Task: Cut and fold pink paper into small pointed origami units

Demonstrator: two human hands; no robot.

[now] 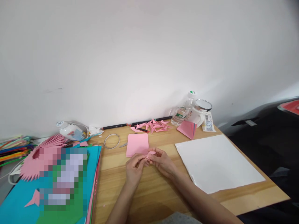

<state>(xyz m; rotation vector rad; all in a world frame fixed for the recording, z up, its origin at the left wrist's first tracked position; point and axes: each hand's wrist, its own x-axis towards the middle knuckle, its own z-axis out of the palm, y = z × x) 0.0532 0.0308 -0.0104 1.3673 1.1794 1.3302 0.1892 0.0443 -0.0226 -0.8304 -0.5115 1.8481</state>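
Note:
A small folded piece of pink paper (151, 153) is pinched between my two hands over the wooden table. My left hand (135, 165) grips its left end with thumb and forefinger. The fingers of my right hand (162, 161) close on its right side, thumb on top, and cover part of it. Just behind my hands lies a stack of square pink paper sheets (137, 143). Farther back, several folded pink paper pieces (155, 126) rest in a heap near the wall.
At left, a pink pleated paper ring (38, 158) lies on blue sheets (17, 199). A metal ring (112, 141) and scissors (123, 145) sit beside the stack. Right: a white board (217, 165), a water bottle (179, 116), a mug (195, 117), folded pink paper (187, 130).

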